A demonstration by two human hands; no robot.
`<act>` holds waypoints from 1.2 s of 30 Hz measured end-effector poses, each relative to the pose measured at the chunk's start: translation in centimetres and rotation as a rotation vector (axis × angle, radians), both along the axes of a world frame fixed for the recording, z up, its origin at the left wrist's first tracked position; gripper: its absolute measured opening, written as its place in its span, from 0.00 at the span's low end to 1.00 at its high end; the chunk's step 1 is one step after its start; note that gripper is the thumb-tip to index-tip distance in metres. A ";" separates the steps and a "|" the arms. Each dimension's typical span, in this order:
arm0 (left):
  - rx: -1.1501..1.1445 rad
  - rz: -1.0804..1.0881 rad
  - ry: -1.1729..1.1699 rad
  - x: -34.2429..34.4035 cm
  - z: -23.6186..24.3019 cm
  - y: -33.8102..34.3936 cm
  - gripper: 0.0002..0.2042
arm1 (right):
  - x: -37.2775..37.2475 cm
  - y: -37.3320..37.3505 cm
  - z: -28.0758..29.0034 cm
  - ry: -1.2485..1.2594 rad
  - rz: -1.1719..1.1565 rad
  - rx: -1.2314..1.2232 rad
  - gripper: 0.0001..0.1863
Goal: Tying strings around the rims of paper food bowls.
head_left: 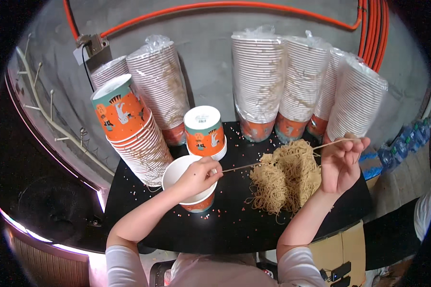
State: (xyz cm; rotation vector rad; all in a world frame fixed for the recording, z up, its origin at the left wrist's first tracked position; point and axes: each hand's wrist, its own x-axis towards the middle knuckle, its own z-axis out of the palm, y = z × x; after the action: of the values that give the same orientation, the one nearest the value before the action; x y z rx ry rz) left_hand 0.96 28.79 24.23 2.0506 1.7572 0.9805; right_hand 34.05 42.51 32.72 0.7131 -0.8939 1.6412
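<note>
My left hand [200, 176] is closed in a pinch over the right side of an open paper cup [176, 168], white inside and orange outside. A thin tan rubber band [239, 168] runs taut from its fingertips toward the right. At the other end my right hand [341, 165], raised higher, pinches a tan strand that seems to be the same band; the middle is hard to tell against the pile. Beneath the line lies a heap of tangled tan rubber bands [287, 177]. Behind the open cup, another orange and teal cup [203, 133] stands upside down.
A leaning stack of cups [136, 138] rises at the left. Plastic-wrapped cup stacks [258, 81] line the back of the black table [229, 229], by a grey wall. Small pale bits are scattered on the tabletop. Wrapped bottles [407, 143] are at the far right.
</note>
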 end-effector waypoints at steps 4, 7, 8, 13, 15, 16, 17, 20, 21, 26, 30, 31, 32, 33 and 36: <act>0.001 0.000 0.090 -0.1 0.1 0.0 0.04 | 0.0 -0.2 -0.4 -0.117 -0.335 0.017 0.14; 0.002 0.021 0.048 -0.1 -0.2 0.2 0.06 | -0.2 -0.6 -0.1 -0.110 -0.360 -0.041 0.14; 0.035 0.016 0.039 -0.2 -0.6 0.2 0.08 | 0.2 -0.5 -0.4 -0.089 -0.304 -0.090 0.10; 0.034 0.011 -0.037 -0.1 -0.4 0.1 0.16 | -1.0 -2.4 1.9 -0.056 -0.360 -0.056 0.08; -0.022 0.014 -0.095 0.1 0.4 -0.3 0.18 | -0.1 -2.8 1.7 -0.140 -0.274 -0.122 0.07; -0.002 0.048 -0.043 0.3 0.9 -0.4 0.18 | -0.4 -3.0 1.9 -0.121 -0.105 -0.038 0.02; 0.018 0.082 0.008 0.6 1.6 -0.5 0.18 | -0.5 -3.0 2.0 -0.262 -0.190 0.044 0.02; 0.107 0.097 -0.018 2.1 4.1 -1.4 0.19 | -1.9 -3.6 2.1 -0.652 -0.536 0.288 0.03; 0.144 0.087 -0.055 2.8 5.1 -1.6 0.19 | -3.4 -4.5 2.5 -0.751 -0.719 0.382 0.05; 0.289 -0.030 -0.091 5.9 8.4 -3.9 0.17 | -7.9 -7.2 2.0 -1.194 -0.939 0.716 0.05; 0.217 0.045 -0.038 6.3 8.8 -5.0 0.10 | -9.0 -7.8 1.3 -1.068 -0.942 0.830 0.06; 0.187 0.076 -0.038 6.2 8.8 -5.2 0.09 | -9.1 -7.9 1.2 -1.065 -0.968 0.837 0.06; 0.205 0.072 -0.086 6.0 8.6 -5.3 0.06 | -9.2 -8.0 1.1 -1.062 -0.993 0.844 0.05; 0.156 0.066 -0.194 5.7 8.0 -5.5 0.06 | -9.3 -8.1 0.9 -1.065 -1.007 0.850 0.05; 0.045 0.059 -0.445 5.1 7.0 -6.0 0.06 | -9.5 -8.2 0.8 -1.110 -0.984 0.883 0.05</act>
State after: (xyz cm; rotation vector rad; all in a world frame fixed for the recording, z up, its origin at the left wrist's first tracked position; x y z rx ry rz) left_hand 6.07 22.75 31.28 1.6435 1.5727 1.3778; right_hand 24.60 34.26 33.54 -0.2470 -2.3487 0.5581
